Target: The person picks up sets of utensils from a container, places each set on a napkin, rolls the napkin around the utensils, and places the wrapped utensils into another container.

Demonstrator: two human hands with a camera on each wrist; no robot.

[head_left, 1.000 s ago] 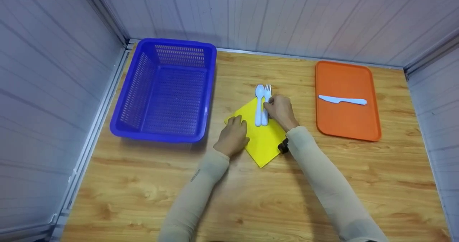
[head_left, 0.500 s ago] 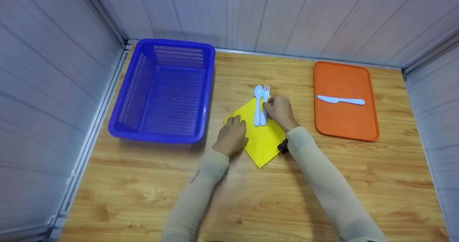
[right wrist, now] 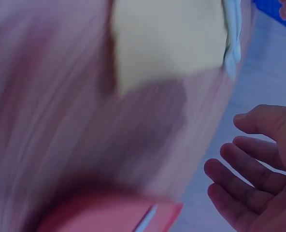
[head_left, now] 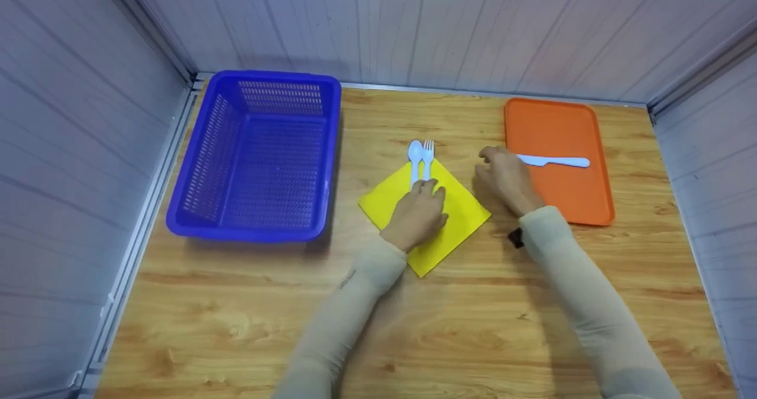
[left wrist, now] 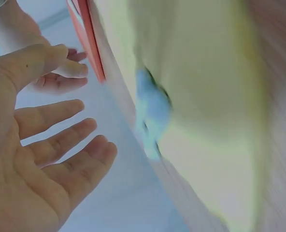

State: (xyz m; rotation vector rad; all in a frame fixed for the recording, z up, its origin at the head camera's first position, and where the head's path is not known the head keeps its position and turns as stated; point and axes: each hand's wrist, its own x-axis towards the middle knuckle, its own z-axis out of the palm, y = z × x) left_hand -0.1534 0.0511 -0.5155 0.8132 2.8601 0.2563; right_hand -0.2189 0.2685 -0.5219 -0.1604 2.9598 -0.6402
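Note:
A yellow napkin (head_left: 458,210) lies on the table, turned like a diamond. Across its far corner lie a light-blue spoon (head_left: 415,151) and a fork (head_left: 428,153), side by side. My left hand (head_left: 417,216) hovers over the napkin and hides the handles in the head view; in the left wrist view its fingers are spread, holding nothing. Between napkin and orange tray (head_left: 568,201) is my right hand (head_left: 507,177), empty with loosely bent fingers in the right wrist view. A light-blue knife (head_left: 559,161) lies on the tray, its blade tip close to my right hand.
A blue plastic basket (head_left: 324,192) with slotted sides stands at the left on the wooden table (head_left: 473,328). Pale panelled walls (head_left: 402,32) close off the back and both sides.
My right hand has left the fork and moved right to the tray's edge. My left hand has shifted right, from the napkin's left edge to over the cutlery handles. The view has shifted slightly.

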